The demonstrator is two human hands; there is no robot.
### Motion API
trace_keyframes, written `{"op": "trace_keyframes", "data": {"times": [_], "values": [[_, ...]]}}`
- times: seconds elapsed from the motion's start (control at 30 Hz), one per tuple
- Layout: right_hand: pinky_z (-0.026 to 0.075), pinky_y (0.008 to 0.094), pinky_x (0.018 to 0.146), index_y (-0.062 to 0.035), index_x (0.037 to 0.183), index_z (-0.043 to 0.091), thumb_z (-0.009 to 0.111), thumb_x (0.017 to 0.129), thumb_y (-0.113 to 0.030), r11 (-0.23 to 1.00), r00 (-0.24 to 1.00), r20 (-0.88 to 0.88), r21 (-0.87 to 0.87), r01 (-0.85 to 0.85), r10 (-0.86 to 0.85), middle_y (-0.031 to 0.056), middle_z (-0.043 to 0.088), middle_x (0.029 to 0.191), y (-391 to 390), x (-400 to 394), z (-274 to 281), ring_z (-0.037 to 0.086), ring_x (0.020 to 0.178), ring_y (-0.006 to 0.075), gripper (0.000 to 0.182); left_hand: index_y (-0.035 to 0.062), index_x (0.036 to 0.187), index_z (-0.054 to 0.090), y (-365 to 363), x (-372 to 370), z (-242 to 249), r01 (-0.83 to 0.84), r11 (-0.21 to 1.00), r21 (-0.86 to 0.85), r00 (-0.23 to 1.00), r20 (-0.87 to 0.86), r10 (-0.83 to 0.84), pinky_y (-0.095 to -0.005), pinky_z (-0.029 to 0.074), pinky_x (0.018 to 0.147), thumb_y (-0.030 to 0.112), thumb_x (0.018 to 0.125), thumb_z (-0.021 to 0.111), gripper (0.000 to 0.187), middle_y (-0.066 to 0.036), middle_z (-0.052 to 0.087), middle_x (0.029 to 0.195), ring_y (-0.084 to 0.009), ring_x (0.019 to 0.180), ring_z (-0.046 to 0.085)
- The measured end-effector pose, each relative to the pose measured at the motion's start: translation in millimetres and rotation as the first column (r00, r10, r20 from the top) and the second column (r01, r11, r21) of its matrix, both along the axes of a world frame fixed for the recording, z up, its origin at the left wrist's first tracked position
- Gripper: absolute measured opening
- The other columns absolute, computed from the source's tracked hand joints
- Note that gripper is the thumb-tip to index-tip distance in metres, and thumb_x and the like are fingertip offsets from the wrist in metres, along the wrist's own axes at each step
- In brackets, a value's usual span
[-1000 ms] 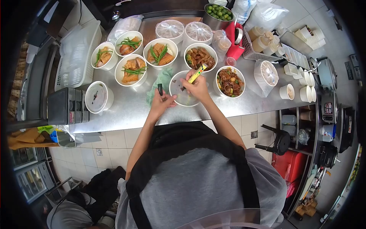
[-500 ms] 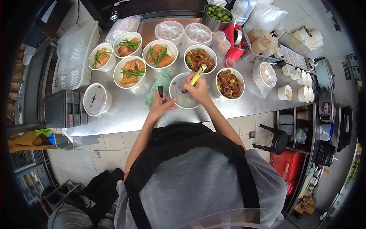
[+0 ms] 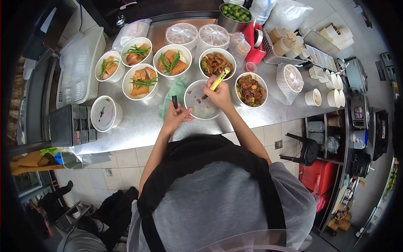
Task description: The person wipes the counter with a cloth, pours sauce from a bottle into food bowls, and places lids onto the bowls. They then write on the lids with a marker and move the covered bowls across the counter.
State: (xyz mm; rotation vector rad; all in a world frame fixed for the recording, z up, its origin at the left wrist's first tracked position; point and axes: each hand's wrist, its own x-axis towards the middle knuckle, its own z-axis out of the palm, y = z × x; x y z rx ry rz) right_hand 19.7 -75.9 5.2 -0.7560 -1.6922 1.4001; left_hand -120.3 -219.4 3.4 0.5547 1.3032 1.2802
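Observation:
My right hand (image 3: 219, 95) grips a yellow marker pen (image 3: 221, 79), its dark tip down at the clear lid of a white bowl (image 3: 195, 89). Several dark marks show on that lid. My left hand (image 3: 176, 118) pinches a black marker cap (image 3: 174, 101) upright, its fingertips at the bowl's left edge. A green cloth (image 3: 178, 87) lies just behind the left hand. Close on the right stands an open bowl of saucy meat and vegetables (image 3: 252, 90); behind is a bowl of dark sliced meat (image 3: 217, 63).
Several open bowls with green beans (image 3: 145, 82) stand at the back left. A lidded bowl (image 3: 106, 113) with dark marks is at the left, beside grey drawers (image 3: 69, 122). Plastic-wrapped bowls (image 3: 181, 33) stand behind; a bagged tub (image 3: 290, 79) is at the right. A person's dark-clothed legs (image 3: 113, 210) show lower left.
The right hand and marker have moved slightly over the lid, the pen now leaning more. The left hand keeps the cap. The whole view has shifted a little.

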Motion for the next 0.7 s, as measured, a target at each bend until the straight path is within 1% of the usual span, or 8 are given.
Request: {"op": "trace_keyframes", "data": {"times": [0.07, 0.17, 0.27, 0.37, 0.47, 0.67, 0.7], "values": [[0.032, 0.0219, 0.048, -0.0053, 0.066, 0.046, 0.067, 0.07, -0.007, 0.999, 0.998, 0.07, -0.036, 0.007, -0.005, -0.0034, 0.043, 0.058, -3.1, 0.3, 7.3, 0.039, 0.054, 0.0042, 0.022, 0.0063, 0.096, 0.026, 0.7, 0.1, 0.6, 0.003, 1.0, -0.003, 1.0, 0.004, -0.003, -0.0312, 0.055, 0.06, 0.012, 0.079, 0.068, 0.046, -0.012, 0.056, 0.077, -0.0218, 0.068, 0.062], [0.032, 0.0222, 0.048, -0.0055, 0.066, 0.046, 0.068, 0.069, -0.008, 0.999, 0.997, 0.071, 0.037, 0.007, -0.01, -0.0029, 0.043, 0.058, -3.3, 0.6, 7.9, 0.039, 0.053, 0.0047, 0.022, 0.0056, 0.096, 0.026, 0.9, 1.3, 2.6, 0.0, 1.0, -0.009, 1.0, 0.015, 0.0, -0.0315, 0.055, 0.059, 0.012, 0.078, 0.068, 0.046, -0.013, 0.055, 0.077, -0.0224, 0.067, 0.062], [0.033, 0.0225, 0.048, -0.0054, 0.066, 0.046, 0.067, 0.069, -0.007, 0.999, 0.995, 0.102, -0.046, 0.023, -0.018, -0.0027, 0.044, 0.057, -5.4, 0.0, 14.9, 0.039, 0.053, 0.0049, 0.021, 0.0055, 0.096, 0.025, 0.2, 1.0, 0.4, -0.007, 1.0, -0.009, 1.0, 0.014, 0.007, -0.0318, 0.056, 0.059, 0.012, 0.078, 0.068, 0.047, -0.013, 0.055, 0.077, -0.0226, 0.066, 0.062], [0.033, 0.0227, 0.048, -0.0052, 0.066, 0.047, 0.065, 0.069, -0.007, 0.998, 0.995, 0.084, 0.054, 0.042, -0.046, -0.0022, 0.044, 0.057, -5.0, -0.2, 14.8, 0.039, 0.053, 0.005, 0.019, 0.0057, 0.096, 0.025, 0.6, 1.0, 0.3, -0.012, 1.0, -0.008, 1.0, 0.009, 0.012, -0.032, 0.056, 0.059, 0.011, 0.078, 0.068, 0.047, -0.013, 0.055, 0.077, -0.0225, 0.066, 0.062], [0.033, 0.0227, 0.048, -0.005, 0.065, 0.046, 0.064, 0.069, -0.007, 0.995, 0.991, 0.117, 0.074, 0.062, -0.07, -0.002, 0.044, 0.057, -6.4, -0.2, 21.8, 0.04, 0.053, 0.0051, 0.018, 0.006, 0.096, 0.025, 0.5, 1.1, 1.7, -0.011, 1.0, -0.006, 1.0, 0.01, 0.011, -0.032, 0.056, 0.059, 0.011, 0.078, 0.068, 0.046, -0.013, 0.055, 0.077, -0.0224, 0.066, 0.062], [0.034, 0.0226, 0.049, -0.0048, 0.065, 0.046, 0.065, 0.068, -0.008, 0.997, 0.995, 0.077, 0.059, 0.056, -0.06, -0.0017, 0.044, 0.057, 1.7, 3.3, 14.4, 0.04, 0.054, 0.0054, 0.019, 0.0065, 0.096, 0.025, 0.4, 1.3, 2.7, -0.019, 1.0, -0.01, 1.0, 0.024, 0.019, -0.0318, 0.056, 0.06, 0.011, 0.079, 0.067, 0.046, -0.012, 0.055, 0.077, -0.0223, 0.066, 0.062], [0.034, 0.0226, 0.049, -0.0048, 0.065, 0.046, 0.065, 0.068, -0.008, 0.999, 0.995, 0.08, 0.018, 0.049, -0.05, -0.0017, 0.044, 0.057, 1.2, 3.3, 13.9, 0.04, 0.054, 0.0054, 0.019, 0.0066, 0.096, 0.025, 0.5, 1.1, 1.7, -0.018, 1.0, -0.009, 1.0, 0.026, 0.018, -0.0317, 0.056, 0.06, 0.011, 0.079, 0.067, 0.046, -0.012, 0.055, 0.077, -0.0222, 0.066, 0.062]]}}
